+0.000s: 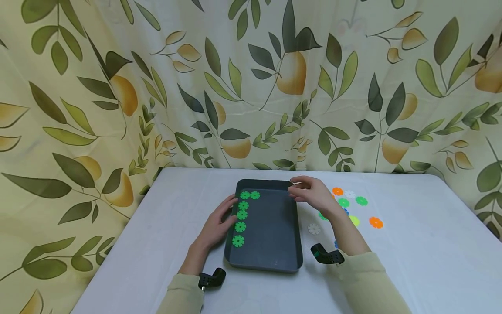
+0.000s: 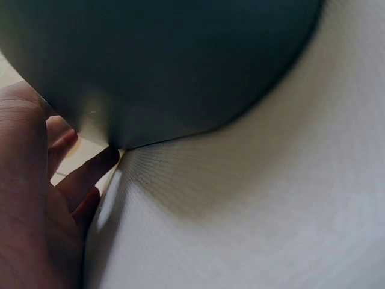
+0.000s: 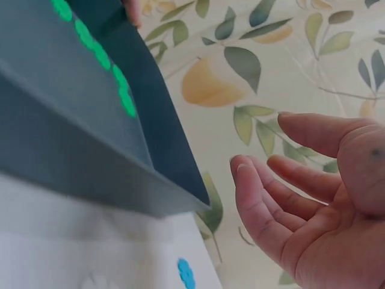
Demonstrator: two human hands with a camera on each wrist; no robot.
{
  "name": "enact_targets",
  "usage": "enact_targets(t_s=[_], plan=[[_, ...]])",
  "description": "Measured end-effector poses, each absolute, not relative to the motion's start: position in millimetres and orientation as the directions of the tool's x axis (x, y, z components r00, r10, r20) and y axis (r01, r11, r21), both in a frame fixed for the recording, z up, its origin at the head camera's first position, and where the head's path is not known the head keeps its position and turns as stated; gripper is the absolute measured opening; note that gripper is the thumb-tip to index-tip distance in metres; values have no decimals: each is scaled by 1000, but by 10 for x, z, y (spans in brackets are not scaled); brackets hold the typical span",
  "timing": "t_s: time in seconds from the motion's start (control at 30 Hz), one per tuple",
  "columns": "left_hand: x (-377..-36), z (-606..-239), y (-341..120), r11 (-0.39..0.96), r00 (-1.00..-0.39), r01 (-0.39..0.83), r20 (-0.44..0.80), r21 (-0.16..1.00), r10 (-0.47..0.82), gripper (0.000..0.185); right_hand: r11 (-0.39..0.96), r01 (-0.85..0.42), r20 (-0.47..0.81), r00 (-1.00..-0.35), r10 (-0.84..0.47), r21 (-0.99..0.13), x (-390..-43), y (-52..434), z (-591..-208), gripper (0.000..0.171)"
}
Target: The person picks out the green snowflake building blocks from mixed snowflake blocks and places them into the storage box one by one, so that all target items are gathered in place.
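Note:
A dark grey rectangular tray lies on the white table, with several green notched plastic discs along its left side. Two of them sit side by side at the far left corner. My left hand rests against the tray's left wall, its fingertips at the rim; the tray hides part of that hand in the left wrist view. Near the tray's far right corner is my right hand. In the right wrist view, its thumb and fingers stand apart, slightly bent, with nothing between them.
Right of the tray are loose discs, including an orange disc, a green disc, a white disc and a blue disc. My right forearm covers some. A leaf-and-fruit patterned curtain hangs behind the table.

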State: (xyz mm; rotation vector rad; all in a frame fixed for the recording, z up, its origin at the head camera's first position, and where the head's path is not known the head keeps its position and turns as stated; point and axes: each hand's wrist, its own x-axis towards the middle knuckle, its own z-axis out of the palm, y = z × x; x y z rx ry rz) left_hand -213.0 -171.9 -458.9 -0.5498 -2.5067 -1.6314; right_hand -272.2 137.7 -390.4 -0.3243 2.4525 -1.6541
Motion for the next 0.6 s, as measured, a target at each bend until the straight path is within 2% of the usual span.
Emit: enact_targets(t_s=[0.07, 0.33, 0.6], plan=[[-2094, -4523, -1710, 368, -932, 342, 264, 864, 248, 48, 367, -82, -16, -966, -258, -927, -2691, 1445, -3899, 55], [-2261, -4823, -1765, 379, -933, 348, 274, 858, 235, 49, 424, -72, -16, -980, -200, -903, -2561, 1743, -3915, 57], [-2283, -4843, -1807, 384, -932, 344, 261, 857, 253, 51, 463, -39, -41, -986, -162, -886, -2474, 1979, -4008, 62]])
